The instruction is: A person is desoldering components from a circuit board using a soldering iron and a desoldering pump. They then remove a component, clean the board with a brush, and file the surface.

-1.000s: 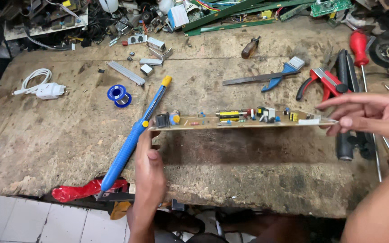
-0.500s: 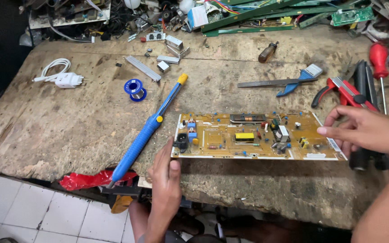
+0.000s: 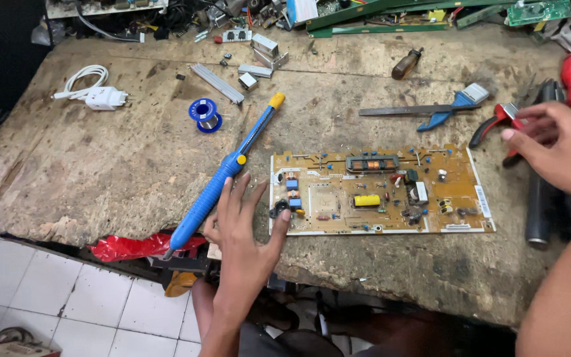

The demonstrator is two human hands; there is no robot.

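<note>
Now flat, circuit board (image 3: 378,192); left hand (image 3: 242,228) splayed (thumb touching).

1. Take the circuit board (image 3: 381,192) as your landmark; it lies flat on the workbench (image 3: 100,165), near the front edge.
2. Your left hand (image 3: 246,228) sits at the board's left end, thumb touching its edge.
3. The desoldering pump (image 3: 223,177) lies just left of the board, slanting from behind its left corner to past the bench's front edge.
4. The solder spool (image 3: 205,114) lies behind-left; the plug adapter (image 3: 104,98) is farther left.
5. The file (image 3: 408,110) and brush (image 3: 457,106) lie behind the board.
6. Your right hand (image 3: 556,149) hovers right of the board, over the pliers (image 3: 497,122).
</note>
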